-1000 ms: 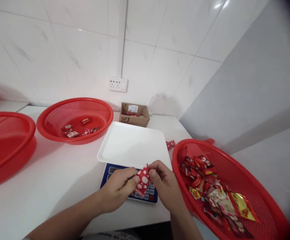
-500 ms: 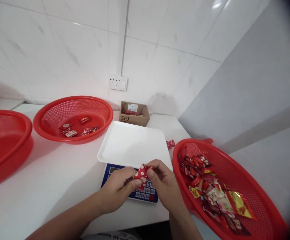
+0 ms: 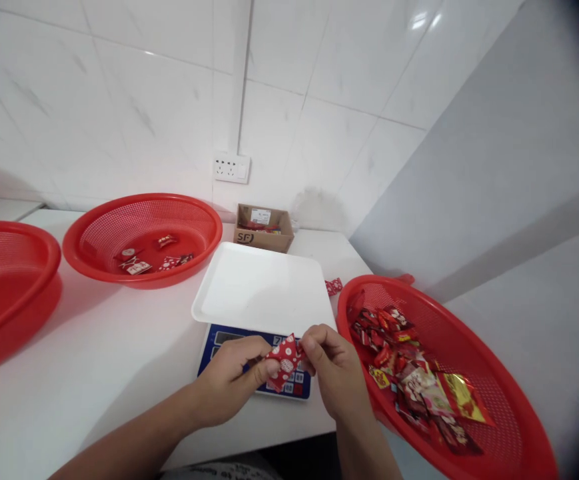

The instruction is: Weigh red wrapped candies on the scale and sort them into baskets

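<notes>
Both my hands pinch one small red packet with white dots (image 3: 284, 360) above the keypad of a blue scale (image 3: 229, 341). My left hand (image 3: 232, 387) grips its left side with thumb and fingers closed. Closed on its right end is my right hand (image 3: 334, 373). The packet looks folded or crumpled between them. A white tray (image 3: 264, 290) lies on top of the scale just behind my hands.
A red mesh basket (image 3: 494, 373) at the right holds several wrapped sweets. Another red basket (image 3: 142, 270) at the back left holds a few packets; a third (image 3: 14, 247) sits at the far left. A small cardboard box (image 3: 263, 228) stands by the wall. One loose packet (image 3: 334, 287) lies beside the tray.
The packet hung long and upright between my fingers a second ago; now it is bunched shorter and lies more sideways. My hands stayed over the scale's keypad.
</notes>
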Motion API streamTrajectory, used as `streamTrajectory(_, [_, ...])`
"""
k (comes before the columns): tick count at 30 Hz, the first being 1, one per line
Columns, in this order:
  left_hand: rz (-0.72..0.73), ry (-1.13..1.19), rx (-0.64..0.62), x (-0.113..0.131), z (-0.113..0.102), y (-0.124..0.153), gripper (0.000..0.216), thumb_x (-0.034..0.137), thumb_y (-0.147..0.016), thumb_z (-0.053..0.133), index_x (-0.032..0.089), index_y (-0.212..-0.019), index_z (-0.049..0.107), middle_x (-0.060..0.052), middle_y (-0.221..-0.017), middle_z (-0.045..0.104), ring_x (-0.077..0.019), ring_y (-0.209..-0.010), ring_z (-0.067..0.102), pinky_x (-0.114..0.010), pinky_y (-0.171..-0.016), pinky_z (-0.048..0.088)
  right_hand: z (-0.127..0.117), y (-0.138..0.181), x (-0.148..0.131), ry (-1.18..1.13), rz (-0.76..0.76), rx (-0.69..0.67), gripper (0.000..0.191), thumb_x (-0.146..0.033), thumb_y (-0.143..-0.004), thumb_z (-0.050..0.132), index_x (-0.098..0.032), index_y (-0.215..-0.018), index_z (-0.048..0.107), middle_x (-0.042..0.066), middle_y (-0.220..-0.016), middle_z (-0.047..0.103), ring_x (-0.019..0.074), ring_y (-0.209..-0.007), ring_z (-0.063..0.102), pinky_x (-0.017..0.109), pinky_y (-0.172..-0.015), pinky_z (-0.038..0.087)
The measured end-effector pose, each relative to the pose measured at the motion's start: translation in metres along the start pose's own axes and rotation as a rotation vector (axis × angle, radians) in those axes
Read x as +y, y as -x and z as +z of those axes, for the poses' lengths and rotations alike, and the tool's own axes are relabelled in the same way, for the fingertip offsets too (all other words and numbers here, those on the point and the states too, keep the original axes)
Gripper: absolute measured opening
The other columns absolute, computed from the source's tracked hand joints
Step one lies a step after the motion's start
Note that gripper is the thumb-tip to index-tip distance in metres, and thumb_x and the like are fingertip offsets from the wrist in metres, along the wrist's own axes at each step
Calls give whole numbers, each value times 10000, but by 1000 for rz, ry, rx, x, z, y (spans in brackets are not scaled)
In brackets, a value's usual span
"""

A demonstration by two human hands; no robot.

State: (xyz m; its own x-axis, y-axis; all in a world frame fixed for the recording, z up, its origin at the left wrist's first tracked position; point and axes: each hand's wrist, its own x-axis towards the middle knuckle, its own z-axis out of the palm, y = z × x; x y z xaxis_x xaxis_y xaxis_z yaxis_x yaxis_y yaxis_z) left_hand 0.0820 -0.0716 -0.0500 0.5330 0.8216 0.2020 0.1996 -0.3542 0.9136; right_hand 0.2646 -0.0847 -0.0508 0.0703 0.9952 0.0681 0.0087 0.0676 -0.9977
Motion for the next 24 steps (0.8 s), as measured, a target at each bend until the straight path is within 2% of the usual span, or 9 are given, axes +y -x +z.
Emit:
streamTrajectory(3, [19, -45, 16, 3, 3, -1, 333, 346, -927, 409, 169, -708, 588, -13, -679, 602, -126, -647, 539, -229, -610, 401, -1, 5, 1, -50, -53, 85, 351, -466, -763, 650, -191, -591, 515, -50, -512, 464, 78, -480, 386, 209, -464, 329])
streamTrajectory(5, [80, -81, 17, 4, 7, -1, 320, 326, -931, 402, 174, -723, 592, -18, -687, 595, -131, -664, 538, -235, -625, 404, 0, 7, 3, -169, -41, 120, 368, -475, -745, 669, -194, -582, 495, -56, -513, 439, 75, -475, 365, 205, -455, 311])
streamTrajectory(11, [162, -147, 9, 6, 20, -2, 300, 295, -932, 396, 175, -723, 576, -18, -678, 566, -125, -649, 518, -226, -609, 402, -1, 8, 5, -591, 242, 65, 414, -503, -653, 732, -195, -616, 459, -80, -533, 361, 47, -438, 278, 172, -399, 225])
streamTrajectory(14, [91, -130, 92, 9, 17, -1, 314, 329, -922, 400, 177, -697, 558, -3, -657, 562, -119, -618, 508, -220, -587, 404, -15, 12, 4, -634, 222, 82, 435, -489, -675, 715, -196, -585, 406, -81, -541, 342, 42, -426, 250, 167, -383, 201])
streamTrajectory(18, [-96, -208, 269, 13, 0, -3, 346, 398, -901, 417, 182, -654, 526, 24, -605, 526, -113, -578, 484, -210, -554, 396, -52, 33, 7, -453, 62, 132, 437, -464, -754, 658, -192, -552, 381, -66, -532, 372, 49, -424, 303, 176, -398, 249])
streamTrajectory(21, [-148, -375, 343, 10, -16, -9, 329, 421, -886, 438, 187, -689, 559, 15, -654, 576, -126, -617, 525, -216, -585, 410, -85, 57, 10, -154, -31, 5, 376, -455, -804, 604, -195, -567, 473, -34, -522, 445, 77, -442, 395, 195, -418, 318])
streamTrajectory(24, [-146, -582, 416, -5, -30, -18, 302, 422, -873, 455, 194, -716, 577, -6, -717, 624, -150, -682, 572, -234, -636, 435, -118, 75, 6, 184, -55, -80, 306, -429, -816, 585, -207, -607, 567, 3, -566, 531, 122, -511, 497, 228, -474, 411])
